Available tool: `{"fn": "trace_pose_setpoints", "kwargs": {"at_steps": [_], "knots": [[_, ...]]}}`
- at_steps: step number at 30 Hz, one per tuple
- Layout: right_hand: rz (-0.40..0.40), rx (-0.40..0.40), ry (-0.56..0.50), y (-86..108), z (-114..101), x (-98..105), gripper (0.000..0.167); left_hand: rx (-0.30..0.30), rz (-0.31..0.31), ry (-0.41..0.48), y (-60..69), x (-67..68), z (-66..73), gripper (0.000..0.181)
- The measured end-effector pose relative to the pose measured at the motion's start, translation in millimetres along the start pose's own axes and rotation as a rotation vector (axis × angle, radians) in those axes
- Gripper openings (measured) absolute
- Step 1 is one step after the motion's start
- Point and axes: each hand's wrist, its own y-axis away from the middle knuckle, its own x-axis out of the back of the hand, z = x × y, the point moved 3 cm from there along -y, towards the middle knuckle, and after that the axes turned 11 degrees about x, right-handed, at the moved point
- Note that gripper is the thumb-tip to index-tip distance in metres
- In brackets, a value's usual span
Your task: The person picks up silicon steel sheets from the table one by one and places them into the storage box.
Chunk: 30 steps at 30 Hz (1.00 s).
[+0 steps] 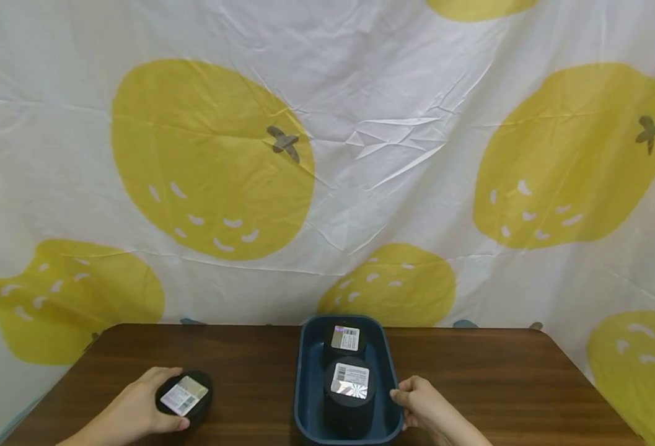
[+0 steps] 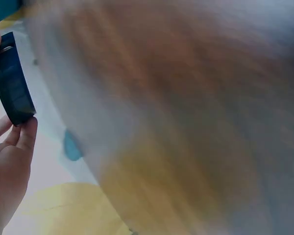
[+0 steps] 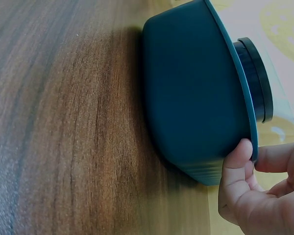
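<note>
My left hand (image 1: 137,406) grips a round black container (image 1: 200,412) by its sides, left of the dark blue tub. A white and silver label (image 1: 184,395) covers part of its top. In the left wrist view the container (image 2: 12,83) shows side-on between thumb and fingers. My right hand (image 1: 424,406) pinches the right rim of the dark blue tub (image 1: 299,384); the right wrist view shows thumb and fingers on either side of that rim (image 3: 245,93). Inside the tub stand two black round containers, a nearer one (image 1: 349,415) and a farther one (image 1: 329,354), both with labelled tops.
The tub stands on a dark brown wooden table (image 1: 483,365) with rounded far corners. Behind the table hangs a white cloth (image 1: 383,80) printed with large yellow fruit. Much of the left wrist view is blurred.
</note>
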Motion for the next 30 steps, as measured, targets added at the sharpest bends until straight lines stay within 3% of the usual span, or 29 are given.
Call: {"fn": "trace_pose_setpoints", "kwargs": {"at_steps": [5, 16, 30], "knots": [[0.005, 0.002, 0.007, 0.6, 0, 0, 0.016, -0.035, 0.079, 0.000, -5.7, 7.1, 18.1, 0.088], [0.007, 0.003, 0.009, 0.9, 0, 0, 0.016, -0.107, 0.111, 0.069, -16.6, 11.8, 48.3, 0.084], [0.037, 0.007, 0.030, 3.2, -1, -1, 0.015, -0.119, 0.075, 0.082, -32.3, 10.3, 72.6, 0.084]]}}
